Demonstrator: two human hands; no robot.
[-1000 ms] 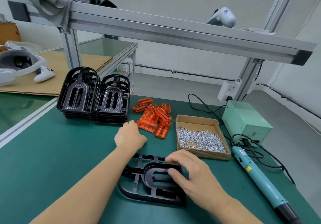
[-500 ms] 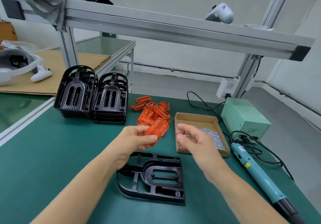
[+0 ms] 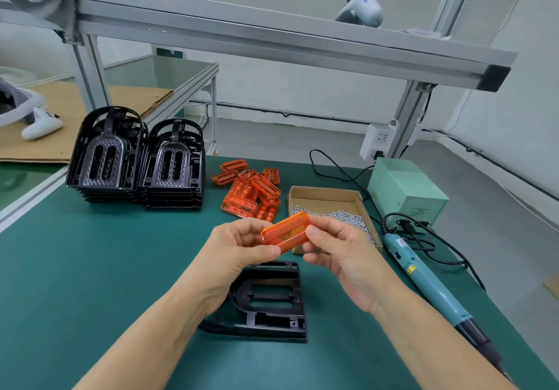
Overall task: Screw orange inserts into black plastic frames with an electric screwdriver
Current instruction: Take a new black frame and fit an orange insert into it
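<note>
An orange insert (image 3: pixel 286 231) is held in the air between both hands, above a black plastic frame (image 3: pixel 269 299) lying flat on the green mat. My left hand (image 3: pixel 239 247) pinches the insert's left end. My right hand (image 3: pixel 335 247) pinches its right end. A pile of several orange inserts (image 3: pixel 251 191) lies behind. Two stacks of black frames (image 3: pixel 136 159) stand at the back left. A teal electric screwdriver (image 3: pixel 429 283) lies on the mat to the right, untouched. A cardboard box of screws (image 3: pixel 326 200) sits just behind my hands.
A pale green power box (image 3: pixel 405 190) with cables stands at the back right. An aluminium rail (image 3: pixel 272 38) crosses overhead on posts. A neighbouring bench at the left holds cardboard (image 3: pixel 60 111) and a white controller (image 3: pixel 42 123).
My left hand lifted an orange insert from the pile and brought it over the frame. My right hand left the frame, rose and took the insert's other end.
</note>
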